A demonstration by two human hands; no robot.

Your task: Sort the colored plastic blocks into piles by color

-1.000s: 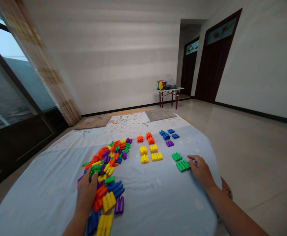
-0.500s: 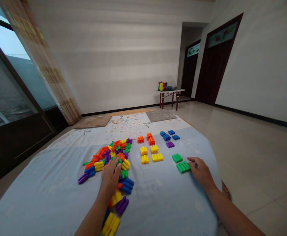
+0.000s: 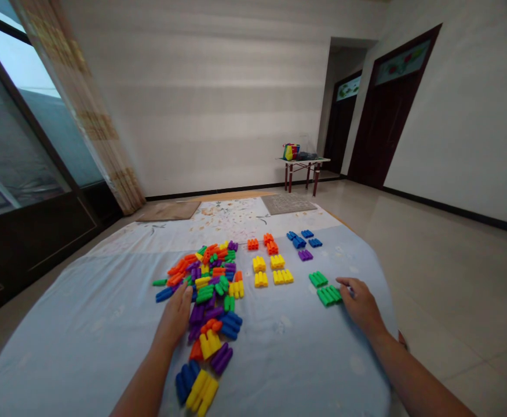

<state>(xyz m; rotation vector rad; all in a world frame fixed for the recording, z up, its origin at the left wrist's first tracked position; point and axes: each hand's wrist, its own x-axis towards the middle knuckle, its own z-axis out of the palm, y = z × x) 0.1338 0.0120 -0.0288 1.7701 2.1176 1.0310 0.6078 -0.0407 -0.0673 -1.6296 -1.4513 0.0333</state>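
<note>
Small plastic pieces made of joined tubes lie in a mixed-colour pile (image 3: 212,298) on the left half of the bed. My left hand (image 3: 175,315) rests against the pile's left edge, fingers stretched toward it and partly hidden behind the hand; I see nothing gripped. A blue piece (image 3: 163,295) lies just beyond this hand. My right hand (image 3: 361,304) is beside two green pieces (image 3: 329,295), its fingers loosely bent and apart, holding nothing visible. Farther off are groups of yellow pieces (image 3: 283,277), orange pieces (image 3: 272,248), blue pieces (image 3: 299,242) and one purple piece (image 3: 305,255).
A light blue sheet (image 3: 279,353) covers the bed. At its far end lie a brown mat (image 3: 168,211) and a grey mat (image 3: 288,204). Beyond stands a small table (image 3: 305,160) carrying a colourful bag (image 3: 291,152). A curtain (image 3: 92,124) hangs at the left window.
My left hand has moved off the pile's middle to its left side, and pieces there have shifted and spread. My right hand stays by the green pieces. The view has turned slightly.
</note>
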